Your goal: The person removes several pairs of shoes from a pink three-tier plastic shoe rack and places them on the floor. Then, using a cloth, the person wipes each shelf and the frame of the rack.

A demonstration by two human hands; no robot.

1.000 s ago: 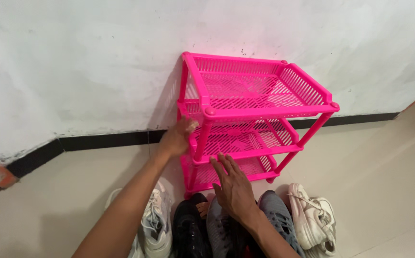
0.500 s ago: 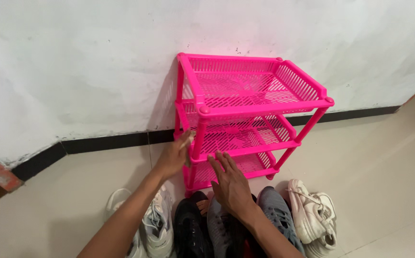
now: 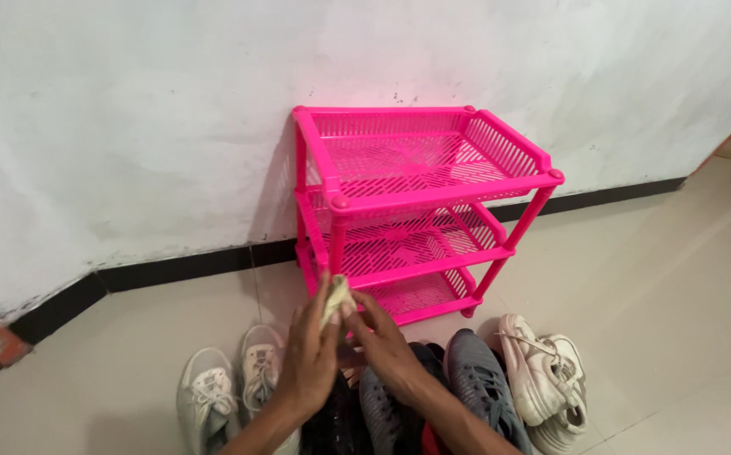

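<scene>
My left hand (image 3: 311, 358) and right hand (image 3: 382, 341) pinch a small pale folded cloth (image 3: 335, 297) together, near the bright pink three-tier plastic rack (image 3: 416, 202); best kept bunched firmly.

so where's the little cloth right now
In the head view the cloth sits low and centre, pinched between the left hand and right hand, just in front of the pink rack and above the row of shoes.

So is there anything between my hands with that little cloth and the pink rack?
Nothing visible. Both the left hand and right hand pinch the small pale cloth right in front of the pink rack, at its bottom shelf. The shoes lie on the floor below the hands.
</scene>
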